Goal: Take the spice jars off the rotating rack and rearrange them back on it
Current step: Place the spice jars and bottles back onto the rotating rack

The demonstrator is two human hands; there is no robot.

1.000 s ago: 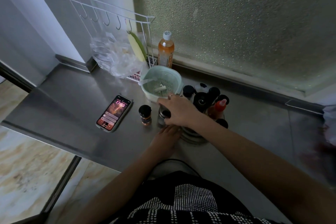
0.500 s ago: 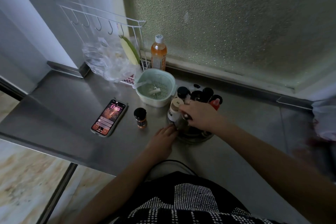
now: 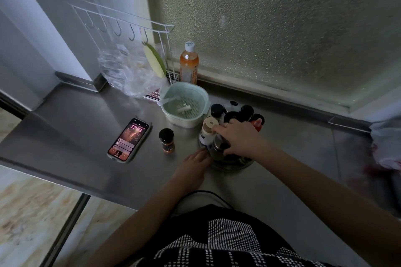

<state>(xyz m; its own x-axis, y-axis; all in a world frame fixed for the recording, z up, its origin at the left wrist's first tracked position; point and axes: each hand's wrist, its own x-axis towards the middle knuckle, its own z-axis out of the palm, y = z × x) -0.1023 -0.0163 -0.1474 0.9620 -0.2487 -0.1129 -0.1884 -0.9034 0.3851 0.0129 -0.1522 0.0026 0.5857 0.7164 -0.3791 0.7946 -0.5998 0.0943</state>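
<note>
The round rotating rack (image 3: 233,163) stands on the steel counter and holds several spice jars: a white jar with a beige cap (image 3: 207,131), black-lidded jars (image 3: 217,110) and a red-capped one (image 3: 257,123). My right hand (image 3: 237,137) reaches over the rack's front left, fingers closed around a dark jar (image 3: 217,148) that stands on the rack. My left hand (image 3: 192,166) lies flat on the counter with its fingertips against the rack's left rim. One black-lidded jar with orange spice (image 3: 166,141) stands alone on the counter, left of the rack.
A mint colander bowl (image 3: 184,104) sits just behind the rack, with an orange drink bottle (image 3: 189,65) and a white wire hook rack (image 3: 130,28) with a plastic bag behind it. A lit phone (image 3: 129,139) lies at left. The counter's edge (image 3: 65,178) drops off front left.
My right hand carried a jar from the counter beside the lone jar over to the rack's front left. My left hand stayed at the rack's rim.
</note>
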